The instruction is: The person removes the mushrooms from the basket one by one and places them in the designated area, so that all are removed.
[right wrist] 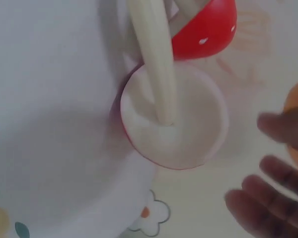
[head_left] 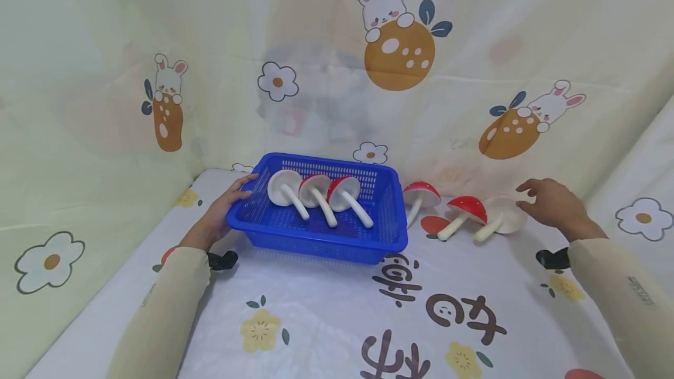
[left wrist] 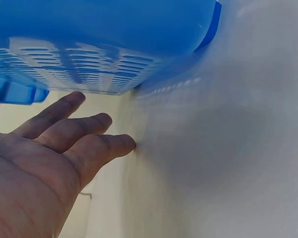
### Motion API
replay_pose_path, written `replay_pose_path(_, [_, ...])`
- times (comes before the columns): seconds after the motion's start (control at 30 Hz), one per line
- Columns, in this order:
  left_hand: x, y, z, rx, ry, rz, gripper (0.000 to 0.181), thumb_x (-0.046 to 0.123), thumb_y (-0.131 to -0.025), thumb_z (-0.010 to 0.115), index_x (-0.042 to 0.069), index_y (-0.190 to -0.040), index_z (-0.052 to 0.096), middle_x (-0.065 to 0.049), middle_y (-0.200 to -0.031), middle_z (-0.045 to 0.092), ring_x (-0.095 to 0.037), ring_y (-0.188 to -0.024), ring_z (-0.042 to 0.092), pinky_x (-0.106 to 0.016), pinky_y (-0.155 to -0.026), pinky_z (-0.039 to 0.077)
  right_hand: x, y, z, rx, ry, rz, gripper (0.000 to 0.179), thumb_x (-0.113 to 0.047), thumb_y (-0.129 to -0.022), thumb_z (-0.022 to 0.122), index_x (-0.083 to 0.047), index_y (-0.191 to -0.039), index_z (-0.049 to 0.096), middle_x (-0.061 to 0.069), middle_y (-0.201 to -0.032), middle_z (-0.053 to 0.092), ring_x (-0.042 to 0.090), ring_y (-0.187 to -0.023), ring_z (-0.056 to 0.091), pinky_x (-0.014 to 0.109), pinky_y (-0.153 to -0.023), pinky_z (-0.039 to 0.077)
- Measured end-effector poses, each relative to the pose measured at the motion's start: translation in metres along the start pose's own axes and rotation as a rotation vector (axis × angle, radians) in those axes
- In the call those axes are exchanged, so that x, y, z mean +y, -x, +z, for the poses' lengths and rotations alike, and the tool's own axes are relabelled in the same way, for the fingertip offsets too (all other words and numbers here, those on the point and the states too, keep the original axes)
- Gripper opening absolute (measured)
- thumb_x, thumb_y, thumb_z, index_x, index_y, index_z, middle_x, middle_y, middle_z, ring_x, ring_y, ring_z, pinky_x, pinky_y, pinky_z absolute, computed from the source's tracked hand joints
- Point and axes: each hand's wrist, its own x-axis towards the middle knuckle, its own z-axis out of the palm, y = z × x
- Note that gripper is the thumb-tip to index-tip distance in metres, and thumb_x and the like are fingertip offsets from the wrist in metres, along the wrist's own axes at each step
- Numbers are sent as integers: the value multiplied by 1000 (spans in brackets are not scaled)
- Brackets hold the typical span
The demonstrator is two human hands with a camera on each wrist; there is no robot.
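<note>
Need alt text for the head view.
Three mushrooms lie in a blue basket, its left rim touched by a person's left hand. To its right, three more mushrooms lie on a printed cloth; the right hand hovers beside the rightmost, not touching it.

Head view softly bright; right wrist view dimmer, right hand (right wrist: pixel 275 196) blurred

Basket (head_left: pixel 316 248): smooth, glossy plastic. Mushroom caps (head_left: pixel 470 208): glossy above, matt beneath; stems (head_left: pixel 358 209): smooth. Desk cover (head_left: pixel 310 291) and curtain (head_left: pixel 316 28): smooth, plastic-like sheeting. Sleeves (head_left: pixel 163 309): matt cloth.
</note>
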Motion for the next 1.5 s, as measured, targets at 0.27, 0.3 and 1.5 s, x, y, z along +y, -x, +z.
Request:
replay_pose_path(0.27, [-4, 3, 3, -29, 8, -4, 52, 31, -103, 37, 35, -154, 27, -3, -168, 3, -41, -151, 14, -60, -118, 23, 14, -30, 29, -186, 21, 21, 60, -26, -87, 73, 0, -137, 52, 37, -131, 49, 55, -115, 48, 64, -89, 50])
replay_pose_path(0.3, [-4, 3, 5, -36, 11, -2, 52, 30, -103, 37, 35, -154, 27, -3, -167, 3, -41, -151, 14, -60, -118, 23, 15, -30, 31, -187, 36, 21, 60, -26, -87, 74, 0, -136, 52, 36, -129, 51, 53, -112, 51, 63, -87, 52])
replay_pose_path(1.5, [3, 4, 1, -16, 5, 10, 51, 29, -104, 36, 36, -154, 27, -1, -168, 3, -39, -151, 15, -60, -118, 23, 44, -5, 51, 220, 6, 71, 36, -9, -81, 77, 12, -99, 55, 29, -89, 56, 37, -73, 52, 52, -70, 57])
